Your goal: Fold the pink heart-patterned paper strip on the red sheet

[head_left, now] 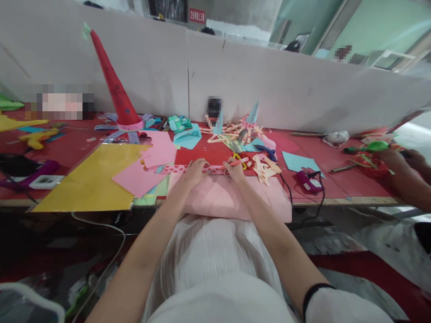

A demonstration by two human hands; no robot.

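Observation:
My left hand (197, 170) presses down on a straight, ruler-like pink strip with red hearts (175, 168), its fingers laid over the strip. The strip lies along the front of a red sheet (198, 156). In my right hand (235, 170) is a pink pen (240, 162), held near the strip's right end; its tip is too small to make out. Below both wrists a pale pink felt sheet (232, 197) hangs over the table edge. Yellow-handled scissors (239, 160) lie just beyond my right hand.
A tall red cone hat (114, 85) stands at the back left. Yellow sheet (90, 179) and pink sheets (139, 176) lie to the left. Cream cut-out pieces (264, 168) and a corded purple box (309, 181) are at right. Another person's hand (387, 161) works at far right.

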